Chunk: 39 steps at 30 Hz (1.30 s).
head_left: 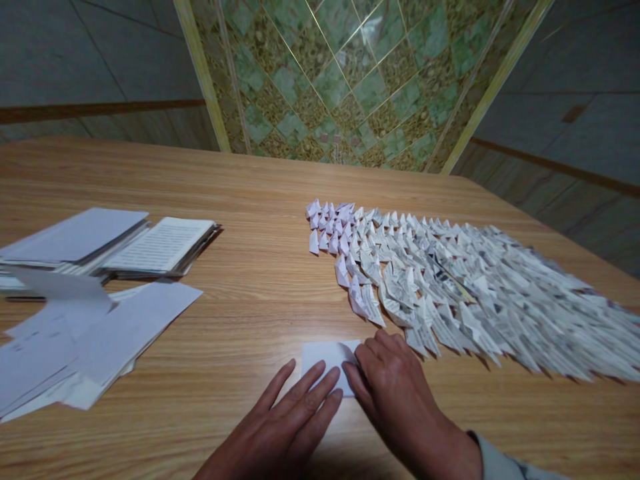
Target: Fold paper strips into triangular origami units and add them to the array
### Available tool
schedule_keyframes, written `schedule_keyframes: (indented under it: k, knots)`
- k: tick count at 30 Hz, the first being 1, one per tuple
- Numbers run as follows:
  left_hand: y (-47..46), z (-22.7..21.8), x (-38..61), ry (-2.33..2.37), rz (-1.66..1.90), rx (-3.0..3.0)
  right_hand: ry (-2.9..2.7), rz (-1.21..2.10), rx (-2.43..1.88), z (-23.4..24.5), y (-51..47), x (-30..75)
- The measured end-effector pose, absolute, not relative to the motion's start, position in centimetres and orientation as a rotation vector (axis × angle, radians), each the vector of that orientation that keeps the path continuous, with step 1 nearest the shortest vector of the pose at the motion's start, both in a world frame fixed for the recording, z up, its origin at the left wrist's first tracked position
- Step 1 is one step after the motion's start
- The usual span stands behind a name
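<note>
A small white sheet of paper (pixel 320 352) lies on the wooden table in front of me. My left hand (pixel 295 413) rests flat on it, fingers stretched out and spread. At the sheet's right edge, my right hand (pixel 393 380) pinches the paper between thumb and curled fingers, and that edge bends up a little. Just beyond my right hand begin rows of folded paper boats (pixel 415 267). Those at the left end are plain pale lilac; the others are of printed paper. The near part of the sheet is hidden under my hands.
On the left of the table (pixel 250 320) lie loose white sheets (pixel 145 320), a stack of larger paper (pixel 85 233) and a stack of smaller printed pages (pixel 163 245). A green patterned tile panel (pixel 330 80) stands behind the table's far edge.
</note>
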<state>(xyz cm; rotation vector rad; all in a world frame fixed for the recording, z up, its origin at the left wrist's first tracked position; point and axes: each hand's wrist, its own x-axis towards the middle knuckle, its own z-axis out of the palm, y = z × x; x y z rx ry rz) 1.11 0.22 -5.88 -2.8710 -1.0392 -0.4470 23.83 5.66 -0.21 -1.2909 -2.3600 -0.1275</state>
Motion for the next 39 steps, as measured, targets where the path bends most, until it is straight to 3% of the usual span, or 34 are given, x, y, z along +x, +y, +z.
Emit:
schedule_keyframes:
  k: [9, 16, 27, 35, 39]
  knots:
    - [0.3, -6.5, 0.9, -1.072, -0.438, -2.967, -2.330, -0.082, -1.311, 1.0, 5.1, 24.3]
    - [0.4, -5.5, 0.9, -1.084, -0.396, -2.977, -2.440, 0.030, -0.780, 2.6, 3.6, 24.9]
    - [0.6, 0.3, 0.6, -1.018, -0.259, -2.953, -2.594, -0.058, -0.871, 0.9, 3.0, 26.7]
    - [0.8, 0.8, -2.7, -0.926, -0.308, -2.824, -2.592, -0.058, -0.909, 0.8, 3.3, 26.7]
    - [1.3, 0.7, -2.1, -0.916, -0.546, -2.687, -2.581, -0.096, -0.872, 0.1, 3.6, 26.1]
